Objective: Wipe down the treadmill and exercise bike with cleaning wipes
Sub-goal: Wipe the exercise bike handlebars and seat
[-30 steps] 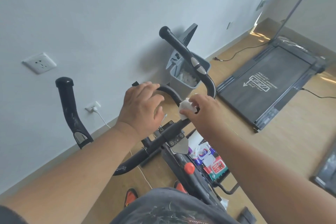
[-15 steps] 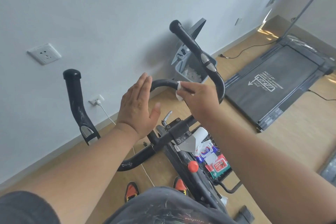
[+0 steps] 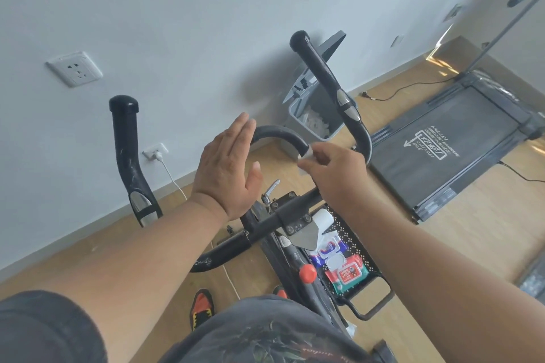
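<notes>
The right hand (image 3: 333, 177) is pinching a small white cleaning wipe (image 3: 306, 154) and is pressing it around the curved inner bar (image 3: 280, 135) of the exercise bike (image 3: 292, 215); the wipe is mostly hidden by the fingers, so I cannot tell how it is folded. The left hand (image 3: 228, 171) is hanging just beside the same bar with fingers straight and close together, the palm facing the bar; it seems not to be touching it. Beyond the bar, an open grey bin (image 3: 318, 118) is standing at the wall. To the right of the bike, the treadmill (image 3: 442, 147) is lying on the wooden floor. Below the bar, beside the bike frame, a black basket (image 3: 364, 256) is holding packs of wipes (image 3: 348, 274).
</notes>
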